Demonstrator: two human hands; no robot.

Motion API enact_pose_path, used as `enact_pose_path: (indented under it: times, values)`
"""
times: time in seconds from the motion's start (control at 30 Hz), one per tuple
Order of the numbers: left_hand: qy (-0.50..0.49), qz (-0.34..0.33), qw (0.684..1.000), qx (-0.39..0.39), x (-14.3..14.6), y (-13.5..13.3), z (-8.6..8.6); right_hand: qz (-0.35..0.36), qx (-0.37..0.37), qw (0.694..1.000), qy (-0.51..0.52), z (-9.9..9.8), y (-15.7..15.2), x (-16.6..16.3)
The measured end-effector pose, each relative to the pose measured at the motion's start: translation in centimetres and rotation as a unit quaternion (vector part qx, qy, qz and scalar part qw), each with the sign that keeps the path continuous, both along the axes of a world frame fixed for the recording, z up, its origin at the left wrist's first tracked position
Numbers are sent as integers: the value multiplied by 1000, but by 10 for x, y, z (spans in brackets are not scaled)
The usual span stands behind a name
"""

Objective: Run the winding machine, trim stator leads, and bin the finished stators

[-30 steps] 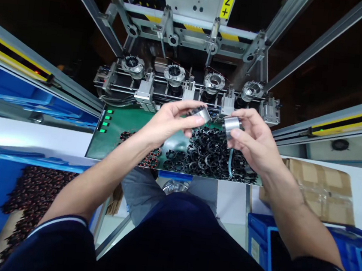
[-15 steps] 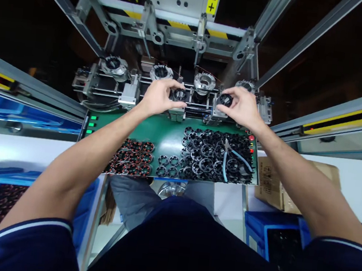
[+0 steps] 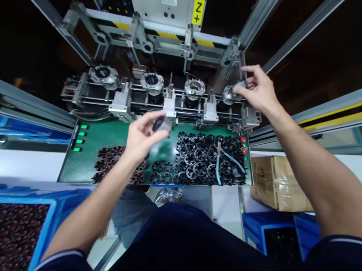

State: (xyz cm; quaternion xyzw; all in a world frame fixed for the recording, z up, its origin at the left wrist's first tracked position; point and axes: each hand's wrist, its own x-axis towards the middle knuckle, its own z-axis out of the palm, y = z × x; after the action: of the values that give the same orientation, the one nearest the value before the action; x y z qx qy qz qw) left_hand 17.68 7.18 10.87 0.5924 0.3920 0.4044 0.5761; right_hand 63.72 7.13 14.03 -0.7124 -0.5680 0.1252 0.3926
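Observation:
My left hand (image 3: 144,134) is closed on a stator core (image 3: 162,125), a grey and black ring tilted on its side above the green worktop (image 3: 93,133). At the far right holder (image 3: 228,95) of the winding machine, my right hand (image 3: 257,87) pinches another stator core (image 3: 240,86) between thumb and fingers. That core is blurred, and whether it touches the holder I cannot tell. Black rings sit in the left holder (image 3: 105,76) and the one beside it (image 3: 152,83). The third holder (image 3: 194,88) shows an open centre.
Copper-wound stators (image 3: 107,158) lie at the worktop's left, bare stator cores (image 3: 198,159) at its right, with blue-handled pliers (image 3: 218,163) on top. A blue bin (image 3: 50,225) of wound stators stands lower left. A carton (image 3: 279,182) and a blue crate (image 3: 255,229) are at right.
My hands have moved apart, each still holding its core. The left one came down and left over the worktop; the right one went up and right to the far right holder. The view has shifted slightly.

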Motion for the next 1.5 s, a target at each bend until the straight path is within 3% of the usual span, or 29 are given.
enact_pose_path:
  times: [0.13, 0.23, 0.37, 0.53, 0.73, 0.9, 1.07, 1.17, 1.23, 1.37, 1.43, 1.47, 1.5]
  values:
    - [-70, 71, 981, -166, -35, -81, -25, -44, -19, 998, -46, -7, 14, 27]
    - [-89, 146, 956, -239, -65, -121, -43, -33, -50, 994, -96, -16, 24, 35]
    - [-90, 240, 930, -262, -100, -150, -59, 28, -102, 978, -180, -18, 31, 42]
    - [-122, 322, 914, -215, -117, -158, -65, 95, -165, 952, -238, -2, 37, 45]
    - [-167, 289, 914, -232, -93, -150, -44, 110, -251, 929, -247, 10, 54, 47]
    - [-186, 272, 899, -288, -71, -151, -32, 127, -270, 929, -218, 12, 52, 56]
    - [-214, 235, 896, -310, -56, -151, -23, 139, -235, 905, -327, -6, 14, 34]
    - [-252, 193, 891, -324, -44, -146, -10, 110, -249, 888, -372, -21, -15, 13]
    - [-282, 152, 889, -328, -36, -143, 1, 77, -258, 893, -362, -23, -26, -1]
    - [-330, 78, 883, -325, -26, -139, 23, 35, -197, 921, -334, 6, -36, -55]
    - [-341, 48, 883, -318, -22, -138, 31, 101, -165, 939, -285, 33, -49, -103]
    - [-343, 35, 885, -313, -20, -137, 34, 170, -127, 958, -193, 48, -59, -132]
    - [-345, 28, 887, -306, -17, -137, 37, 255, -113, 956, -92, 61, -71, -161]
